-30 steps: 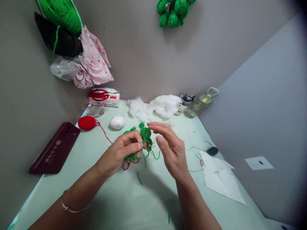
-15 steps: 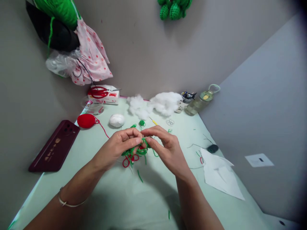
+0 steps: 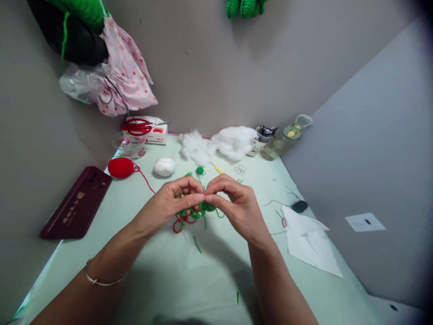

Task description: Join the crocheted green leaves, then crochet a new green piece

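Observation:
My left hand (image 3: 179, 198) and my right hand (image 3: 233, 201) meet over the middle of the table, both in a pinch with thumb tips nearly touching. What sits between the fingertips is too small or hidden to make out. Just below and behind them is a green crochet piece (image 3: 207, 207), partly covered; the lower fingers of my left hand curl against it. Red yarn loops (image 3: 177, 225) hang or lie beneath. A small green yarn ball (image 3: 200, 171) lies beyond my fingers, beside a yellow-handled crochet hook (image 3: 217, 169).
White stuffing (image 3: 234, 142) is heaped along the wall. Left are a red yarn ball (image 3: 121, 167), a white yarn ball (image 3: 164, 167), red-handled scissors (image 3: 138, 127) on a box and a phone (image 3: 77, 203). Right stand a bottle (image 3: 283, 141) and a pen cup (image 3: 258, 143), with white paper (image 3: 309, 239) nearer.
My fingertips have come together in a tighter pinch; the thin light-coloured tool and green yarn seen between them before are now hidden. The view has tilted slightly downward.

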{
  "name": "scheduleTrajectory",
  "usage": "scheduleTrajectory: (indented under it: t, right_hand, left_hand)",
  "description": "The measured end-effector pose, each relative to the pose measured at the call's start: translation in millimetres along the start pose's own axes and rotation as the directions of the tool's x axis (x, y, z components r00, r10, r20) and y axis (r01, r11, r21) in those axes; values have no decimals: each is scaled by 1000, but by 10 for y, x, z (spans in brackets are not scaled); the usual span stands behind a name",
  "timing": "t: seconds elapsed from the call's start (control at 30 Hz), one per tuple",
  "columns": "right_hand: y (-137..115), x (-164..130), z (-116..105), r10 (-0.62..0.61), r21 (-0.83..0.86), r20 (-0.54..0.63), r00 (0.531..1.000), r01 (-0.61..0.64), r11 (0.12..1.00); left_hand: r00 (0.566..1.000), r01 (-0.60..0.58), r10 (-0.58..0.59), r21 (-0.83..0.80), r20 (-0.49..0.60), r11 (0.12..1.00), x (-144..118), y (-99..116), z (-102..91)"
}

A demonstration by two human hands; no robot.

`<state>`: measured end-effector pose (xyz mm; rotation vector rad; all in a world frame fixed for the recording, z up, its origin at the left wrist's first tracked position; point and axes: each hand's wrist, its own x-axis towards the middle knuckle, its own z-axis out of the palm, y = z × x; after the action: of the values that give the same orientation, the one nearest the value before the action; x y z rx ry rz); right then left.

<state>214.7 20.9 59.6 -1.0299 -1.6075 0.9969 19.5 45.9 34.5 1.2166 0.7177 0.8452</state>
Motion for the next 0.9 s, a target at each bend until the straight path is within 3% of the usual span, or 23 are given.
scheduleTrajectory:
  t: [0.13, 0.27, 0.33, 0.5, 0.6, 0.7, 0.9]
  right_hand:
    - [27, 12, -45, 59, 77, -97, 994, -52, 996]
    - [81, 58, -103, 170, 323, -182, 968, -104, 941]
    - [90, 78, -102, 231, 457, -153, 961, -139, 878]
    - [83, 88, -38, 314, 643, 90, 945, -296, 706]
    - [87, 91, -50, 305, 697, 98, 947, -284, 659]
    - [74, 98, -97, 321, 711, 20, 947, -239, 661]
    - [24, 91, -137, 322, 660, -96, 942, -182, 729]
  left_hand:
    - [996, 59, -58, -12, 67, 998, 10, -10, -9]
    - [989, 106, -97, -76, 115, 991, 27, -27, -24]
    - [989, 93, -82, -88, 126, 992, 45, -54, -20]
    - [980, 83, -72, -52, 186, 995, 75, -132, 10]
    - [966, 101, -97, -2, 239, 995, 78, -144, 17]
    - [965, 96, -94, 4, 246, 995, 77, -136, 12]
    - [970, 131, -98, -141, 222, 981, 45, -87, -15]
